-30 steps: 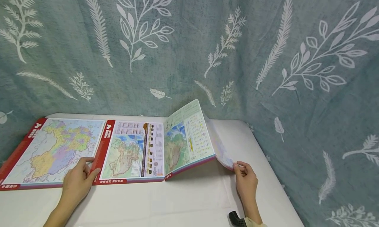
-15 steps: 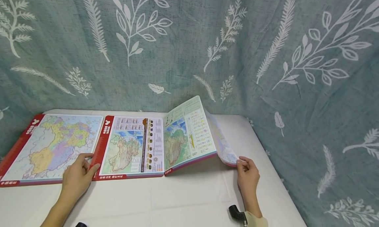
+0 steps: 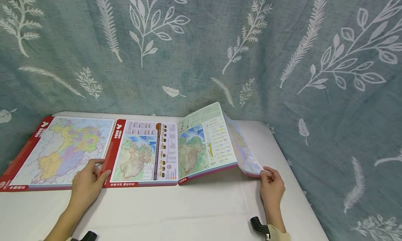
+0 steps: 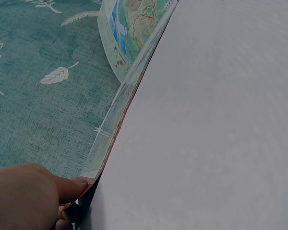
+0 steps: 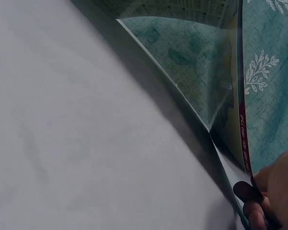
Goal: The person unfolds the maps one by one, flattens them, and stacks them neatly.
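A map booklet with a colourful political map lies flat at the far left in the head view. Beside it, a red-banded terrain map opens into a raised panel. Behind that panel, another map sheet slopes down to the right. My left hand pinches the terrain map's red left edge near its lower corner; in the left wrist view, the thumb lies on that edge. My right hand pinches the sloping sheet's lower right corner. Some fingertips are hidden.
A white cloth covers the table under the maps. Green fabric with white leaf prints hangs behind and at the right. Black wrist devices show near the front edge.
My right hand has drawn the sloping sheet's corner slightly to the right. My left hand stays at the red edge. The head view has shifted a little.
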A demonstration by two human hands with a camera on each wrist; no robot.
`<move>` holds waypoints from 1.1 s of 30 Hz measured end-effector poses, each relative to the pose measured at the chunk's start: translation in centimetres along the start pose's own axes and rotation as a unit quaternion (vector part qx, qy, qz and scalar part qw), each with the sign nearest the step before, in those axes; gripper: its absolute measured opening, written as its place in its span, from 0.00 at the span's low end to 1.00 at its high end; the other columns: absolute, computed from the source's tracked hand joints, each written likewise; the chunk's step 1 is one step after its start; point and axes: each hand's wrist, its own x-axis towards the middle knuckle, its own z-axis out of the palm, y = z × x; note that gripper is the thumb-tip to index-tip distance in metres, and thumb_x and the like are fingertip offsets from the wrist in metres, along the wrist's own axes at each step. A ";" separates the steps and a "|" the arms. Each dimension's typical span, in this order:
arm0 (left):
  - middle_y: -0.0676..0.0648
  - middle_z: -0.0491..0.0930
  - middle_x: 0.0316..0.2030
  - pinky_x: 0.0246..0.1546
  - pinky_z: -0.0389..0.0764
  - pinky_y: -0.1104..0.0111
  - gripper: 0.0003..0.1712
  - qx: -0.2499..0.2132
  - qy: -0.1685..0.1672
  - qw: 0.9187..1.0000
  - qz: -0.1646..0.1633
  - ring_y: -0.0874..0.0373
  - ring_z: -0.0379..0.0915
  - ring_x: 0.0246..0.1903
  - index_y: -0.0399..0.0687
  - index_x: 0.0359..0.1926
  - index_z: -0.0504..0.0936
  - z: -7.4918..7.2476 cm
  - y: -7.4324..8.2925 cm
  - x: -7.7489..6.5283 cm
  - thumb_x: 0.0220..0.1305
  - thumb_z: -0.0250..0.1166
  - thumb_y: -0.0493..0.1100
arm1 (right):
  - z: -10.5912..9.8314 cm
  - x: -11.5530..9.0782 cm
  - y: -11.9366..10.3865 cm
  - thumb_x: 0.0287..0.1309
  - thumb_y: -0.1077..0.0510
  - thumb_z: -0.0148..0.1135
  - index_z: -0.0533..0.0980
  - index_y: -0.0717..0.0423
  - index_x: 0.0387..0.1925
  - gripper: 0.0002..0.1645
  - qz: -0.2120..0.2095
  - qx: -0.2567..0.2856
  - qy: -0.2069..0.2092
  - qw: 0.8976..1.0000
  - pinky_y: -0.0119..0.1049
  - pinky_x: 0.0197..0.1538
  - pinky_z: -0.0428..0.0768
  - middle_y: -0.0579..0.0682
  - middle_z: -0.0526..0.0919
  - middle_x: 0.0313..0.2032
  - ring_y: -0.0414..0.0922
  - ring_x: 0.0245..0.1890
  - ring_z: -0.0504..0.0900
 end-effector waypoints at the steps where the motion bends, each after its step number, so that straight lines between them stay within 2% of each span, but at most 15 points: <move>1: 0.52 0.71 0.20 0.24 0.59 0.66 0.25 0.000 0.000 1.000 0.000 0.68 0.58 0.18 0.37 0.56 0.79 0.0 0.0 0.0 0.60 0.78 0.38 | 0.0 0.0 0.0 0.71 0.59 0.65 0.84 0.57 0.53 0.13 0.003 -0.001 0.000 1.000 0.20 0.34 0.67 0.57 0.89 0.36 0.27 0.28 0.73; 13: 0.53 0.71 0.20 0.24 0.59 0.66 0.25 0.005 -0.006 1.000 0.002 0.67 0.58 0.18 0.37 0.55 0.80 -0.2 0.6 0.1 0.60 0.78 0.38 | -0.4 -0.4 0.1 0.70 0.61 0.66 0.84 0.59 0.53 0.12 0.011 0.002 -0.001 1.000 0.19 0.33 0.67 0.58 0.89 0.36 0.28 0.27 0.73; 19: 0.53 0.70 0.20 0.24 0.58 0.65 0.25 0.006 -0.011 1.000 -0.012 0.67 0.57 0.17 0.38 0.56 0.80 -0.2 0.5 -0.1 0.61 0.78 0.39 | -0.6 0.2 0.5 0.71 0.61 0.65 0.84 0.58 0.53 0.13 0.008 -0.003 0.007 1.000 0.19 0.35 0.67 0.58 0.89 0.37 0.25 0.28 0.72; 33: 0.52 0.72 0.20 0.23 0.59 0.66 0.25 0.000 -0.005 1.000 -0.007 0.69 0.57 0.17 0.38 0.56 0.80 -0.2 0.1 0.0 0.61 0.78 0.39 | -1.1 0.9 1.4 0.73 0.58 0.63 0.84 0.59 0.54 0.14 0.022 -0.018 0.020 0.999 0.19 0.34 0.66 0.60 0.89 0.40 0.21 0.27 0.70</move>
